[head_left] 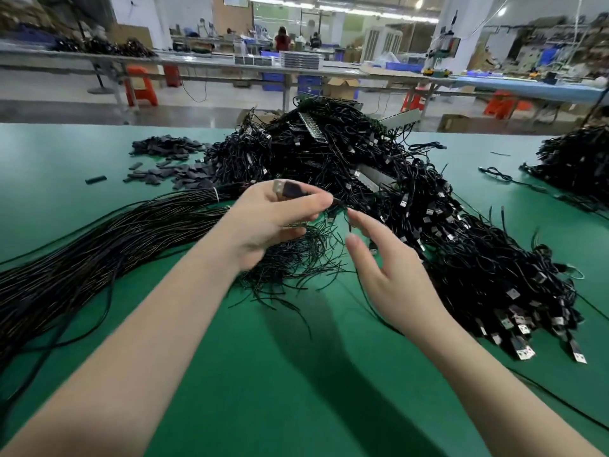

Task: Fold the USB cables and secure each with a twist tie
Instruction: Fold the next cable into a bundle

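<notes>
My left hand (273, 219) is raised above the green table (296, 374) and grips a black USB cable (290, 190) by its plug end, the metal connector sticking out past my thumb. My right hand (385, 272) hovers just to the right with straight, spread fingers and holds nothing. Under both hands lies a scatter of thin black twist ties (296, 262). A long bundle of unfolded cables (99, 252), bound by a white tie, stretches off to the left. A big heap of folded cables (428, 225) fills the middle and right.
Small flat black pieces (168, 159) lie scattered at the back left of the table. A second cable heap (576, 159) sits at the far right edge. Behind the table are workbenches, orange stools and a person seated far off.
</notes>
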The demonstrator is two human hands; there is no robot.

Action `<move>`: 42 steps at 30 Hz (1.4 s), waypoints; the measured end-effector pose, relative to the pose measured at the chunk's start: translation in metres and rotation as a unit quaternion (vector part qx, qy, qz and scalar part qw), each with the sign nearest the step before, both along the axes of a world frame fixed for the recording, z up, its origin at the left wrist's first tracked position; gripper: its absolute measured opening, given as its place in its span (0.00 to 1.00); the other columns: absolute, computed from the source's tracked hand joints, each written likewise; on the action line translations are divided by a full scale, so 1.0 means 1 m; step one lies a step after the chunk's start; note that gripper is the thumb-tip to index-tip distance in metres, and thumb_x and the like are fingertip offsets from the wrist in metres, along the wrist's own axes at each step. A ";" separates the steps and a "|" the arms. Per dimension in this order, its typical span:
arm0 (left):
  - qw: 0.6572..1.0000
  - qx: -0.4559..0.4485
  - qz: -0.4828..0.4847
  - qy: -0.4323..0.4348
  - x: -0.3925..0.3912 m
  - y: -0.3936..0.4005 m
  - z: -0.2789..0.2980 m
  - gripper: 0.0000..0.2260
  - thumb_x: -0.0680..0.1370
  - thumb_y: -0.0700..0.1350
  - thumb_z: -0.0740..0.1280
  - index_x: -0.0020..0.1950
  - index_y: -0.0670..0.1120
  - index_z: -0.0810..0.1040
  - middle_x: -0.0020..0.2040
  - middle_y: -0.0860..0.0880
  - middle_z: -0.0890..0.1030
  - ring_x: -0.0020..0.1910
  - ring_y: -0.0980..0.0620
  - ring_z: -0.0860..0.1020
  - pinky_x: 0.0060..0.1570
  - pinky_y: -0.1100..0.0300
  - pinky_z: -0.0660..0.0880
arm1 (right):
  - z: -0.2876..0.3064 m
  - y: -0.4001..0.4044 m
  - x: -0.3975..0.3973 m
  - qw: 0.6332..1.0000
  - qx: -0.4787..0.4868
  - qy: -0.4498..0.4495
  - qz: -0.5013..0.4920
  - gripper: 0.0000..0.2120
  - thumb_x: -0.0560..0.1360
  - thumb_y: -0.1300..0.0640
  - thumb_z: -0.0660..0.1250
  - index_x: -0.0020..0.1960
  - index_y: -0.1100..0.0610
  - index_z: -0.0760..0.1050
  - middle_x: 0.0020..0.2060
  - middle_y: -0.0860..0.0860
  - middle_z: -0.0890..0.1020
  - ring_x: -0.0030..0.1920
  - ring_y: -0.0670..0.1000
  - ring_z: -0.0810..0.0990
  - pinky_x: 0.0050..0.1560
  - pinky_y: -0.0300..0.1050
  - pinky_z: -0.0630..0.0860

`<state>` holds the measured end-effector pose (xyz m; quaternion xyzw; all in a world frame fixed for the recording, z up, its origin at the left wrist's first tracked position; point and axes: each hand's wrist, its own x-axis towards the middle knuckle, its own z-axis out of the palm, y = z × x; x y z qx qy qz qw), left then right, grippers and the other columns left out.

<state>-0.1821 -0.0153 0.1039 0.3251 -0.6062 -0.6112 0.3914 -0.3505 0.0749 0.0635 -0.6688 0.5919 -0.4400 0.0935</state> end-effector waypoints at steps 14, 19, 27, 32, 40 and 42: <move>0.998 0.028 -0.058 0.001 -0.011 -0.005 -0.029 0.21 0.84 0.56 0.53 0.49 0.53 0.86 0.53 0.49 0.85 0.47 0.53 0.84 0.36 0.63 0.78 | -0.010 -0.046 0.043 0.975 0.065 -0.163 0.139 0.12 0.82 0.55 0.59 0.42 0.57 0.74 0.26 0.47 0.75 0.28 0.46 0.72 0.33 0.40 0.69; 0.997 0.021 -0.076 0.007 0.006 -0.016 -0.024 0.25 0.82 0.61 0.49 0.53 0.53 0.84 0.55 0.48 0.85 0.54 0.51 0.83 0.52 0.51 0.70 | -0.019 -0.046 0.038 0.947 0.124 -0.220 0.197 0.13 0.83 0.56 0.57 0.44 0.58 0.75 0.27 0.49 0.74 0.27 0.49 0.71 0.32 0.39 0.69; 1.000 0.000 -0.010 0.000 0.009 -0.017 -0.020 0.25 0.83 0.61 0.50 0.52 0.50 0.84 0.52 0.47 0.86 0.55 0.50 0.82 0.56 0.53 0.78 | -0.020 -0.046 0.042 0.918 0.087 -0.326 0.206 0.12 0.83 0.56 0.56 0.44 0.55 0.74 0.27 0.47 0.72 0.27 0.49 0.73 0.32 0.47 0.72; 0.999 -0.023 -0.003 -0.039 0.014 -0.015 -0.018 0.23 0.75 0.67 0.58 0.49 0.54 0.87 0.45 0.50 0.86 0.46 0.56 0.84 0.47 0.62 0.80 | -0.018 -0.048 0.041 0.927 0.029 -0.330 0.176 0.12 0.82 0.54 0.56 0.46 0.54 0.76 0.26 0.47 0.71 0.27 0.50 0.72 0.34 0.53 0.71; 0.999 0.005 -0.023 -0.027 0.009 -0.010 -0.016 0.24 0.84 0.58 0.52 0.52 0.47 0.84 0.50 0.46 0.86 0.52 0.51 0.84 0.47 0.61 0.81 | -0.026 -0.044 0.047 0.945 0.133 -0.195 0.227 0.11 0.82 0.57 0.58 0.47 0.54 0.78 0.26 0.45 0.74 0.24 0.46 0.71 0.29 0.35 0.69; 0.998 0.032 -0.054 -0.007 0.010 -0.008 -0.015 0.24 0.84 0.56 0.52 0.51 0.45 0.84 0.51 0.44 0.86 0.53 0.49 0.84 0.49 0.60 0.81 | -0.027 -0.044 0.046 0.923 0.178 -0.223 0.257 0.12 0.83 0.56 0.58 0.48 0.52 0.79 0.27 0.46 0.73 0.26 0.46 0.71 0.29 0.36 0.69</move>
